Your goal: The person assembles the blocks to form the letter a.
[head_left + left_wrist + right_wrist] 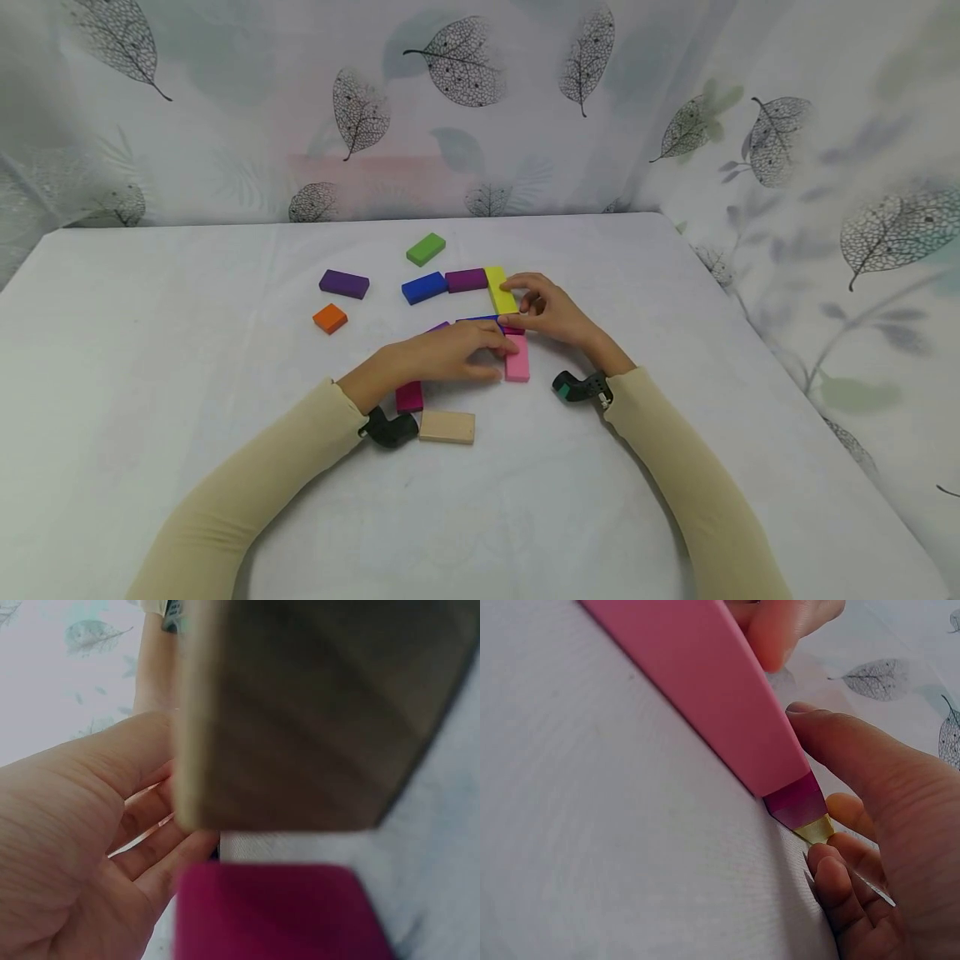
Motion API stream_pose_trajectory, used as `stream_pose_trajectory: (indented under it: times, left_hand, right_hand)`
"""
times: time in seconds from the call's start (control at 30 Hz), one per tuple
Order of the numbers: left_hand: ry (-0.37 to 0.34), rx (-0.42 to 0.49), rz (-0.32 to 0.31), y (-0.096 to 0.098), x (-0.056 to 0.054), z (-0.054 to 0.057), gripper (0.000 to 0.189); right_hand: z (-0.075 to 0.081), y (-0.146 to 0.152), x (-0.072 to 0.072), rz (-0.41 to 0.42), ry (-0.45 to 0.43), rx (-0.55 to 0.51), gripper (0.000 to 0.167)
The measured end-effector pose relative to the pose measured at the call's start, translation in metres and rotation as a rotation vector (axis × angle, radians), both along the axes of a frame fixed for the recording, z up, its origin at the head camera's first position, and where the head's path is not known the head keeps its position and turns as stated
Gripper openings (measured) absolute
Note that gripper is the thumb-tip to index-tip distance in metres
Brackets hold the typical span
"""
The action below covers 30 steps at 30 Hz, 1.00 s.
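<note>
My left hand reaches over the blocks from the left, its fingertips at the pink block and its thumb held apart. Right of it, the index finger of my right hand touches the yellow block, while the thumb lies near the small visible part of a magenta block. In the right wrist view the pink block, magenta block and yellow block run in a line beside the right fingers. A blue block and a purple one are partly hidden behind the left hand.
A purple-magenta block and a blue block continue left from the yellow one. Green, dark purple and orange blocks lie apart. Near the left wrist are a crimson block and a plain wooden block.
</note>
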State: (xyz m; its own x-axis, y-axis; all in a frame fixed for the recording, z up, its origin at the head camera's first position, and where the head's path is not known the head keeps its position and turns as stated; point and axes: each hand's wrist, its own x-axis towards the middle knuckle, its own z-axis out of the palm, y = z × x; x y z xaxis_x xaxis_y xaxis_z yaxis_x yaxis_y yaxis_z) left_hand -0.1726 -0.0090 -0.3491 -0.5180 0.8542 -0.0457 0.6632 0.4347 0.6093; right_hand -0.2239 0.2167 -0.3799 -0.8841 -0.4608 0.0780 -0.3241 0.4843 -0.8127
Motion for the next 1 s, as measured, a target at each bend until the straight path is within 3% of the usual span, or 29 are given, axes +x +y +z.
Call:
stream_pose_trajectory:
  times: [0.07,0.3,0.43,0.67,1.0]
  left_hand:
    - [-0.001,-0.005,-0.008,0.000,0.000,0.000,0.045]
    - [0.017,-0.038,-0.034,0.001,0.000,-0.001,0.054]
    - [0.011,-0.037,-0.046,0.000,0.001,-0.002,0.056]
    - [0.007,0.043,-0.073,-0.001,0.001,-0.004,0.043]
    - [0.017,-0.015,-0.088,-0.002,0.003,-0.001,0.047]
  right_hand:
    - [0.002,-0.001,0.001,-0.002,-0.001,0.011,0.053]
    - [0.033,-0.012,0.023,0.007,-0.002,0.028,0.049]
    - [0.033,-0.011,0.022,0.005,-0.005,0.033,0.049]
    - [0.001,0.000,0.002,0.015,0.034,0.029,0.049]
    - [0.003,0.000,0.002,0.000,0.014,0.039,0.049]
